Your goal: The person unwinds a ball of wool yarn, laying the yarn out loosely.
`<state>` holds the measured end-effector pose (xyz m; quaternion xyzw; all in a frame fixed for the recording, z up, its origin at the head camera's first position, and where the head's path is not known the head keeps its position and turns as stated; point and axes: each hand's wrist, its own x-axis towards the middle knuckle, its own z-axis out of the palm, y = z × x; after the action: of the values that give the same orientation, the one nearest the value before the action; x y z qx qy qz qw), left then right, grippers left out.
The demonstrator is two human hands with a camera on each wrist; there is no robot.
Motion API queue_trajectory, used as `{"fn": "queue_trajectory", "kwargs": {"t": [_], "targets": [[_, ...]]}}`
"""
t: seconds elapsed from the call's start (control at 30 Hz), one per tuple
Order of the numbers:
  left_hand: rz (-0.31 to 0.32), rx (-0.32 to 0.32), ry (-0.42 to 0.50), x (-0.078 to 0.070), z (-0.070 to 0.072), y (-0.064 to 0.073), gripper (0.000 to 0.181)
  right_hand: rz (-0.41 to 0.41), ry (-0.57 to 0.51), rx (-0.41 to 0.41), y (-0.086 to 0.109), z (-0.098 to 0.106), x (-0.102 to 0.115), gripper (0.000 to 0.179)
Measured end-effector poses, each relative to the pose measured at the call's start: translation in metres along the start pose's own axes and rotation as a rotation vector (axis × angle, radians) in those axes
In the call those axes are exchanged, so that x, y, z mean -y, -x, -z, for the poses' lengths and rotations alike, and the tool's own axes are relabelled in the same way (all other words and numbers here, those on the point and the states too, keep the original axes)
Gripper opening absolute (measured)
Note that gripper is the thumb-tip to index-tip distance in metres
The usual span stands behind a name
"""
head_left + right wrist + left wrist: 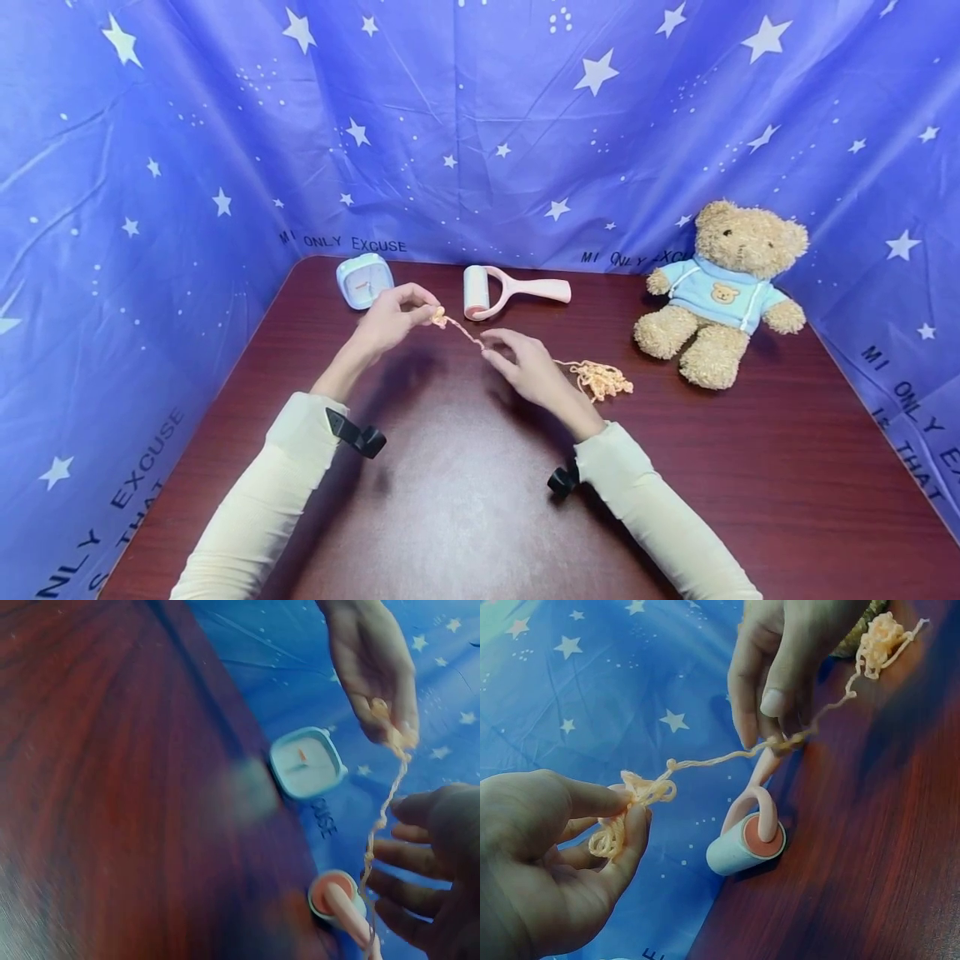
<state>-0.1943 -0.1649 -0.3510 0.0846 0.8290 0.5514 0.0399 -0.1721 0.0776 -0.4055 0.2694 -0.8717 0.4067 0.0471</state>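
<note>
My left hand [393,317] pinches a small looped bunch of peach yarn [651,789] between thumb and fingers, above the table. From that bunch a thin knotted strand [712,760] runs across to my right hand [528,367]. The right hand's fingers [412,859] are spread apart and loosely bent, with the strand passing right at their tips. Beyond the right hand, the strand leads to a tangled pile of the same yarn [602,381] lying on the table.
Behind the hands lies a lint roller [532,288] with a pink handle. A light blue clock [365,281] stands at the back left, close to the left hand. The teddy bear [723,292] in a blue sweater sits at the right. Starry blue cloth [465,125] surrounds the brown table [465,517].
</note>
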Motion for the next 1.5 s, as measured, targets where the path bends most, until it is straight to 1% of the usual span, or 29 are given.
{"fn": "queue_trajectory", "kwargs": {"t": [0.1, 0.23, 0.3, 0.43, 0.63, 0.7, 0.73, 0.83, 0.97, 1.03, 1.07, 1.13, 1.33, 1.4, 1.5], "targets": [[-0.003, 0.005, 0.015, 0.000, -0.001, 0.000, 0.019, 0.039, -0.044, -0.013, 0.002, -0.005, 0.003, 0.018], [-0.006, 0.004, 0.023, 0.000, -0.001, 0.000, 0.017, 0.069, -0.033, -0.050, 0.005, -0.004, 0.005, 0.008], [-0.005, -0.001, 0.020, 0.000, -0.002, 0.000, 0.016, 0.069, -0.024, -0.052, 0.007, 0.000, 0.004, 0.006], [-0.010, -0.009, 0.032, 0.000, -0.001, -0.001, 0.014, 0.034, 0.013, -0.007, 0.011, 0.010, 0.003, 0.006], [-0.019, -0.028, 0.032, 0.001, 0.002, -0.002, 0.013, -0.015, 0.092, 0.094, 0.021, 0.030, 0.002, 0.005], [-0.025, -0.029, 0.029, 0.001, 0.003, -0.002, 0.012, -0.023, 0.101, 0.099, 0.025, 0.037, 0.000, 0.005], [-0.028, -0.029, 0.034, 0.002, 0.003, -0.002, 0.012, -0.023, 0.100, 0.088, 0.027, 0.041, -0.001, 0.005], [-0.023, -0.019, 0.033, -0.008, 0.004, 0.005, 0.014, -0.049, 0.081, 0.023, 0.032, 0.055, -0.003, 0.004], [-0.004, -0.015, 0.016, -0.027, 0.005, 0.016, 0.016, -0.104, 0.002, -0.108, 0.037, 0.075, -0.007, 0.009], [-0.002, -0.016, 0.010, -0.028, 0.005, 0.017, 0.017, -0.119, -0.032, -0.183, 0.039, 0.084, -0.010, 0.013], [-0.001, -0.016, 0.012, -0.027, 0.005, 0.017, 0.017, -0.123, -0.049, -0.222, 0.041, 0.088, -0.013, 0.014], [0.001, -0.015, 0.021, -0.024, 0.004, 0.015, 0.017, -0.129, -0.050, -0.301, 0.043, 0.095, -0.017, 0.016], [0.008, -0.014, 0.035, 0.000, 0.004, 0.002, 0.017, -0.183, -0.054, -0.517, 0.050, 0.110, -0.027, 0.016], [0.009, -0.018, 0.029, 0.005, 0.004, -0.001, 0.017, -0.198, -0.069, -0.573, 0.053, 0.113, -0.028, 0.016], [0.001, -0.022, 0.017, 0.008, 0.004, -0.002, 0.016, -0.214, -0.097, -0.644, 0.056, 0.118, -0.027, 0.017]]}}
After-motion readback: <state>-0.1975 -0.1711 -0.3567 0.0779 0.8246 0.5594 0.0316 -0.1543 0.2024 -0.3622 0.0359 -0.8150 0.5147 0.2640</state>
